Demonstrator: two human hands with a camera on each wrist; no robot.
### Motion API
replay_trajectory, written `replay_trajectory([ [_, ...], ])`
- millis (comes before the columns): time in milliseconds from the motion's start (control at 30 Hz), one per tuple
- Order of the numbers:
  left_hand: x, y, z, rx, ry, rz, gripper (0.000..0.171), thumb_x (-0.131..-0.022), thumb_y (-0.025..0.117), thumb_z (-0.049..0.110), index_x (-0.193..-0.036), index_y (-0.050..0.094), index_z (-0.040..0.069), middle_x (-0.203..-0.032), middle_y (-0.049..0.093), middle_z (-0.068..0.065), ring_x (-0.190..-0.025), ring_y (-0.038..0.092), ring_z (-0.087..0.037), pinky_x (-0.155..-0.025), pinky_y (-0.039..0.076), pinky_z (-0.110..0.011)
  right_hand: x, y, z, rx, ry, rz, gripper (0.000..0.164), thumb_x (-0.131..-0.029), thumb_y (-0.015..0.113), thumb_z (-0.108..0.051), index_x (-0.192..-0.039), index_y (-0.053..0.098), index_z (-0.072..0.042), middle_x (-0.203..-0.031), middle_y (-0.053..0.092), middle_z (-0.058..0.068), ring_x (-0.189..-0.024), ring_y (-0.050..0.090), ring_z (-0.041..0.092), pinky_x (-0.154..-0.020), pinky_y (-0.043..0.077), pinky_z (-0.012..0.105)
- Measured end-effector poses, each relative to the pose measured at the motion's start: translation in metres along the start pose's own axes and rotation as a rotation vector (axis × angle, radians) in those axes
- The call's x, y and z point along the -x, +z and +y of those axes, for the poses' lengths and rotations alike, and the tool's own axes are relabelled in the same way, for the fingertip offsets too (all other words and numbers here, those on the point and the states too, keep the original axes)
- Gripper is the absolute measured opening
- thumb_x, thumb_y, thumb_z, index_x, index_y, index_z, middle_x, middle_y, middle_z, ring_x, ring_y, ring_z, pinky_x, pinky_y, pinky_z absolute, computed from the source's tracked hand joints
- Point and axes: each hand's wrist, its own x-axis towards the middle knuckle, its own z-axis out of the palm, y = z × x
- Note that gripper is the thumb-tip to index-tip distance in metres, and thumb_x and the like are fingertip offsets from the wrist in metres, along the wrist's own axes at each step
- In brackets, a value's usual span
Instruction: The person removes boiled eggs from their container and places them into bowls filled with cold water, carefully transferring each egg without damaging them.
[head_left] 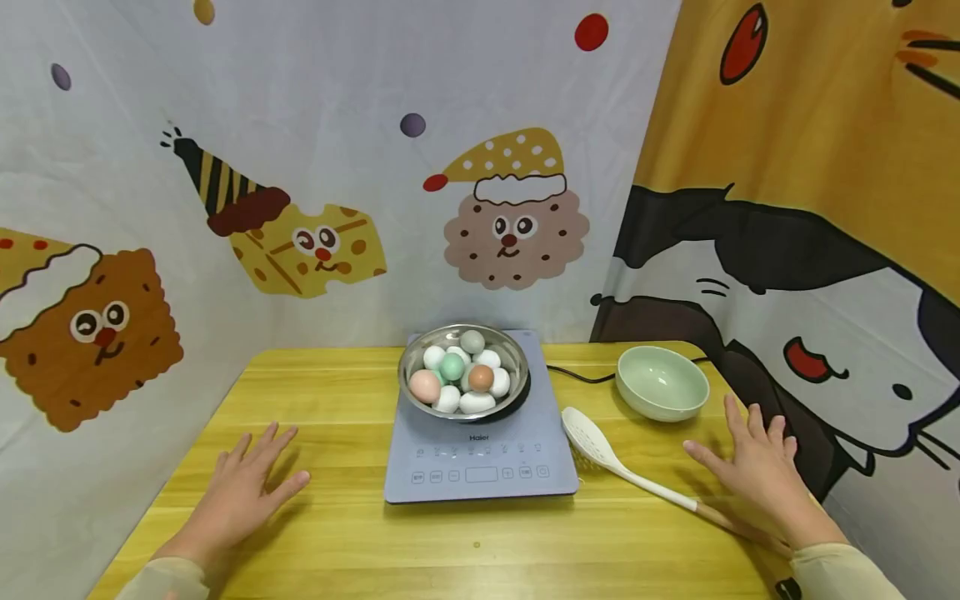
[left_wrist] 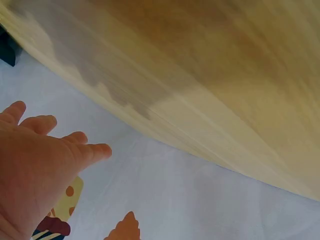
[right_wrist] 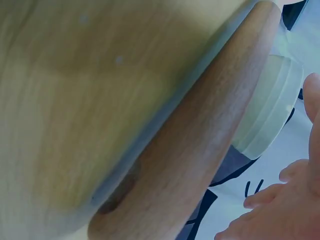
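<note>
My left hand (head_left: 242, 492) is spread over the left side of the table, fingers straight, holding nothing. On the right, my right hand (head_left: 765, 467) is spread too, just above the wooden handle of a white slotted spoon (head_left: 645, 482). That handle (right_wrist: 200, 130) runs large across the right wrist view. Behind the right hand stands a pale green bowl (head_left: 663, 385), also seen beyond the handle in the right wrist view. Between the hands, a steel bowl (head_left: 408, 367) heaped with several eggs (head_left: 477, 403), white, brown, pinkish and green, sits on a grey induction cooker (head_left: 480, 492).
The yellow wooden table (head_left: 330, 542) ends at the printed cloth (head_left: 337, 83) hanging behind and at both sides. A black cable (head_left: 581, 377) runs from the cooker toward the green bowl. In the left wrist view, the table edge (left_wrist: 150, 135) slants past the left hand.
</note>
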Motion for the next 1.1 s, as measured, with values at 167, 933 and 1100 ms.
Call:
replay_trajectory([
  [167,0.0,0.002,0.004,0.033,0.004,0.001,0.082,-0.106,0.063,0.054,-0.17,0.029,0.016,-0.172,0.024,-0.035,-0.148,0.014,-0.076,-0.112,0.008,-0.092,0.005,-0.009,-0.002,0.018,0.03,-0.077,0.117,-0.101,0.051,-0.077,-0.168,0.002,0.006,-0.161,0.013,0.053,-0.144,0.014,0.079,-0.115,0.015,0.089],
  [933,0.014,0.022,0.078,0.033,0.139,0.047,0.055,-0.103,0.072,0.043,-0.145,0.065,0.008,-0.15,0.065,-0.019,-0.137,0.058,-0.053,-0.109,0.047,-0.075,0.041,-0.005,0.004,0.071,-0.057,-0.334,0.015,-0.089,0.087,-0.024,-0.098,0.081,-0.015,-0.093,0.074,-0.004,-0.083,0.061,0.015,-0.073,0.058,0.042],
  [1100,0.014,0.026,0.095,0.035,0.183,0.076,0.054,-0.102,0.074,0.043,-0.144,0.066,0.01,-0.149,0.066,-0.017,-0.137,0.059,-0.051,-0.11,0.046,-0.075,0.042,-0.018,0.01,-0.004,-0.003,-0.388,0.023,-0.094,0.082,-0.031,-0.106,0.077,-0.013,-0.095,0.071,-0.004,-0.087,0.059,0.015,-0.074,0.054,0.036],
])
